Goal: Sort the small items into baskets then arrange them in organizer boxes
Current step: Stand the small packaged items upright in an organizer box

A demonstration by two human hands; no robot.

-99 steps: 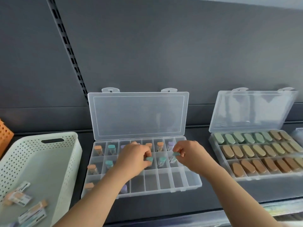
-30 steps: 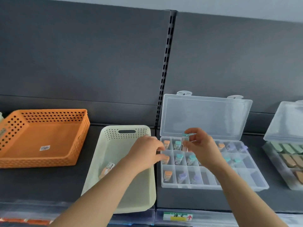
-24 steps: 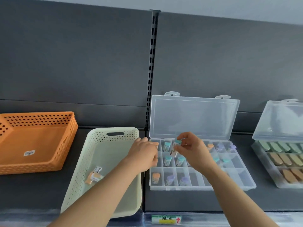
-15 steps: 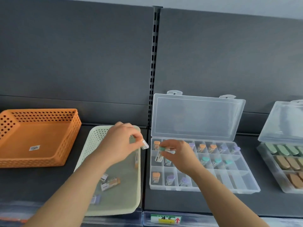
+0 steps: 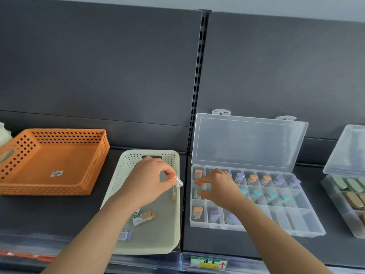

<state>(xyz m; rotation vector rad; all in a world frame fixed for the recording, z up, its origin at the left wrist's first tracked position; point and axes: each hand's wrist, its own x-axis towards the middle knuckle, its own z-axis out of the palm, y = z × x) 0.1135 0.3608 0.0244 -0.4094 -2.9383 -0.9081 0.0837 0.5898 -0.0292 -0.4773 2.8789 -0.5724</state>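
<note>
My left hand (image 5: 147, 183) hovers over the pale green basket (image 5: 126, 167) and pinches a small clear vial with an orange cap (image 5: 177, 180) near the basket's right rim. My right hand (image 5: 219, 189) is over the left end of the open clear organizer box (image 5: 296, 221). Its thumb and fingers are closed around a teal-capped vial (image 5: 197, 191) at the left compartment of the middle row. Orange, purple and teal vials stand in several compartments. More vials lie in the basket: an orange one (image 5: 144, 216), a purple one (image 5: 125, 235) and another orange one (image 5: 174, 194).
An orange perforated basket (image 5: 94, 155) sits on the shelf to the left, with a white basket edge (image 5: 4, 133) beyond it. A second open organizer (image 5: 335, 192) with oblong green and brown items stands at the right. The dark back panel rises behind.
My right hand has lowered the teal-capped vial into the box's left column. My left hand has shifted slightly right and down, with the orange-capped vial still pinched in it.
</note>
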